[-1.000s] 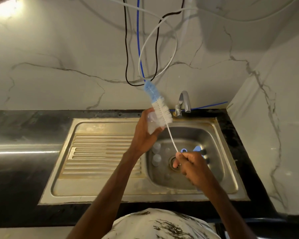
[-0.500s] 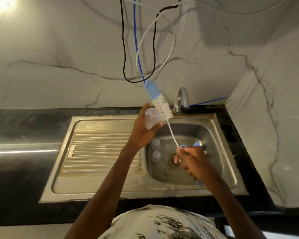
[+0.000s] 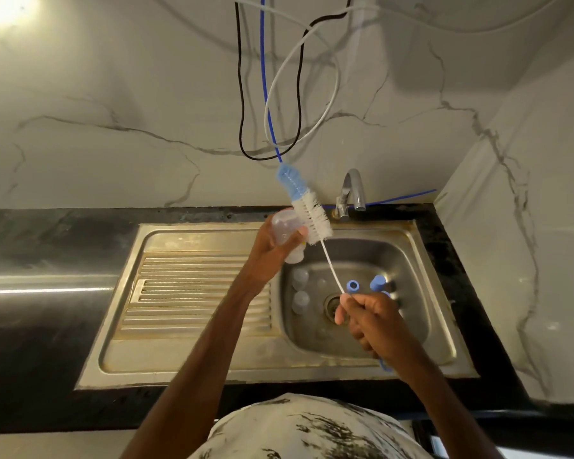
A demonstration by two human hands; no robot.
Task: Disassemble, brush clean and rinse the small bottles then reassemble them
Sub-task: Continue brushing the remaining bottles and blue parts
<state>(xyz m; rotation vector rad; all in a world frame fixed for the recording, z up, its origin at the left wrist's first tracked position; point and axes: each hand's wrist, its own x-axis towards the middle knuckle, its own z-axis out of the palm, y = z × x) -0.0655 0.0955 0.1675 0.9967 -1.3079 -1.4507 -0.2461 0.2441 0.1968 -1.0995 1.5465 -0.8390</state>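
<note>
The left hand (image 3: 269, 251) is held above the back left corner of the sink basin (image 3: 362, 256), its fingers and thumb curled round a small clear bottle (image 3: 284, 228). The bottle lies tilted in that grip: a rounded end sticks out past the fingertips, up and away from the basin, and the other end points down toward it. The plastic is too clear to tell which end is the mouth.

The bottle brush (image 3: 314, 221) lies outside the bottle. Its white bristles touch the bottle's right side, just by the thumb, and its blue tip rises above the basin's back rim. From the bristles a thin white wire handle (image 3: 332, 273) slants down across the basin into the right hand (image 3: 375, 321). That hand hangs over the middle of the basin with its fingers closed round the lower end of the handle.

Two more clear bottles (image 3: 300, 278) rest on the basin floor along its left wall, beside the drain (image 3: 332, 303). Blue caps (image 3: 352, 285) lie on the floor just beyond the right hand. The tap (image 3: 352, 188) stands at the basin's back rim, and the ribbed drainboard (image 3: 193, 289) adjoins its left side.
</note>
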